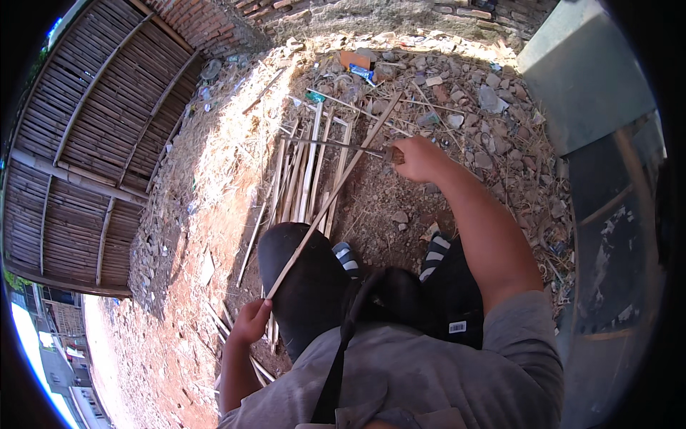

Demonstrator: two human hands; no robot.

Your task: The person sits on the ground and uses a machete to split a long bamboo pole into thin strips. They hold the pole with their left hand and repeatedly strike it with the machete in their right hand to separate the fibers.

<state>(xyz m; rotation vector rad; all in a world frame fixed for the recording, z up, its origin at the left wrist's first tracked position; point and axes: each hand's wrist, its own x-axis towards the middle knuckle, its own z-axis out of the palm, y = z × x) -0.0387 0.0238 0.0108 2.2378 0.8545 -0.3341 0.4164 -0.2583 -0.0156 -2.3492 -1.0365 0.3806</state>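
My left hand (251, 320) is closed on the near end of a long, flat bamboo strip (325, 207). The strip slants up and away to the right, passing over my left knee. In my closed right hand (421, 159) is the brown handle of a long knife (336, 145). Its narrow dark blade points left and crosses the strip, at or very close to its surface; contact is hard to tell. Beneath the blade, a bundle of pale bamboo strips (304, 171) lies lengthwise on the ground.
More strips (221, 325) lie beside my left arm. Stones and broken brick (493, 143) cover the ground to the right, with a blue wrapper (361, 73) farther off. A bamboo-slat panel (93, 93) stands left, a brick wall (343, 18) behind, and a grey panel (593, 79) right.
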